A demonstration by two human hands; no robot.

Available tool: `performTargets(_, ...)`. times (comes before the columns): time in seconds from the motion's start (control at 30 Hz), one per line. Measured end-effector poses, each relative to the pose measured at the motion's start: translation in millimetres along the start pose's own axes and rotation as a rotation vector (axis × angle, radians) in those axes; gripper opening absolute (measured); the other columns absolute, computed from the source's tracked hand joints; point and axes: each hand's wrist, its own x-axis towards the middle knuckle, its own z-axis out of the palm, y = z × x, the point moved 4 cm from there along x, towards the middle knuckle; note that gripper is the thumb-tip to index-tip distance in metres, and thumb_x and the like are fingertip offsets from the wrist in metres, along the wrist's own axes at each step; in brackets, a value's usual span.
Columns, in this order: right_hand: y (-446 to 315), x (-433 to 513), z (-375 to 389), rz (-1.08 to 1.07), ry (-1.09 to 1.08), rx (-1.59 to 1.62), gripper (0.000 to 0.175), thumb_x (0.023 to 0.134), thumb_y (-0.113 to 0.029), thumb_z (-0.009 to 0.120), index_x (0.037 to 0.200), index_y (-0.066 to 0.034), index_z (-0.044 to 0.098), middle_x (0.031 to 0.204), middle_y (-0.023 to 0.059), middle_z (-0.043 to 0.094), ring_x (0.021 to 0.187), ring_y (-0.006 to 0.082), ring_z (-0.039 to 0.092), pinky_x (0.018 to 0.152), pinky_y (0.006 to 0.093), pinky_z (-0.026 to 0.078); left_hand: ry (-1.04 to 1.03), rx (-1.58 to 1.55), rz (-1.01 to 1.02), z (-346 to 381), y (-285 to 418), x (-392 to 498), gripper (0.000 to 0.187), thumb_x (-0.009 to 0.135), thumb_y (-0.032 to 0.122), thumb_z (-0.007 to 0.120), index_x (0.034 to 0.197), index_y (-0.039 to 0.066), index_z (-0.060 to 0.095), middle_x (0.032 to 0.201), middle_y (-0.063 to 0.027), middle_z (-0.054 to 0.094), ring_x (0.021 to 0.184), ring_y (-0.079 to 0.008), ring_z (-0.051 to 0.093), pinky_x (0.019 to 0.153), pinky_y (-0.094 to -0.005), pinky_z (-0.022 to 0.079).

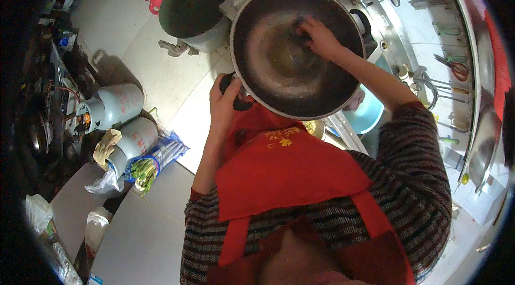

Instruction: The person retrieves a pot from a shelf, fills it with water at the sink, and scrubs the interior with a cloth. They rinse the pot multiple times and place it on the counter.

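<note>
A large dark wok (281, 100) with a pale rim is held tilted before me, its inside facing up towards me. My left hand (222, 98) grips its black side handle (243, 104) at the lower left. The opposite black handle (364, 23) stands free at the upper right. Inside the wok my right hand (320, 39) has its fingers bent against the inner surface, around a small dark pad (301, 24) that the fingers mostly hide. The wok's bottom looks wet and worn to a lighter brown.
A metal-edged sink unit with a turquoise basin (369, 114) and a dark cloth (355, 100) lies beyond the wok. A tall bucket (205, 39) stands at upper left. Gas cylinders (124, 102) and bundled green-stalked vegetables (155, 160) are left; scissors (456, 69) hang right.
</note>
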Motion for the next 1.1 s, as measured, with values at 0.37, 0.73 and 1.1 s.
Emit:
performTargets(0.37, -50.4, 54.8, 19.0, -0.464, 0.037, -0.339, 0.043, 0.067, -0.003, 0.067, 0.109, -0.0101, 0.059, 0.113, 0.0089, 0.054, 0.108, 0.0302, 0.053, 0.092, 0.0393, 0.047, -0.004, -0.002, -0.039, 2.1, 4.3, -1.8, 0.016, 0.092, 0.019, 0.061, 0.091, 0.005, 0.054, 0.066, -0.0007, 0.050, 0.058, -0.0114, 0.053, 0.056, -0.0271, 0.049)
performTargets(0.73, 20.2, -19.2, -67.3, -0.132, -0.569, -0.904, 0.027, 0.069, -0.013, 0.069, 0.095, -0.0091, 0.072, 0.105, 0.0144, 0.063, 0.101, 0.0286, 0.061, 0.083, 0.0399, 0.053, 0.041, -0.027, -0.006, 5.3, -1.7, -4.3, 0.016, 0.092, 0.020, 0.060, 0.088, 0.006, 0.053, 0.063, -0.0011, 0.048, 0.056, -0.0125, 0.053, 0.055, -0.0277, 0.049)
performTargets(1.1, -59.3, 50.2, 49.7, -0.216, 0.083, 0.125, 0.048, 0.076, 0.000, 0.068, 0.122, -0.0049, 0.055, 0.128, 0.0178, 0.054, 0.118, 0.0358, 0.053, 0.096, 0.0421, 0.047, 0.015, 0.088, 0.009, 0.7, -1.8, -1.3, 0.017, 0.092, 0.020, 0.060, 0.086, 0.007, 0.052, 0.063, -0.0011, 0.049, 0.054, -0.0126, 0.053, 0.053, -0.0264, 0.048)
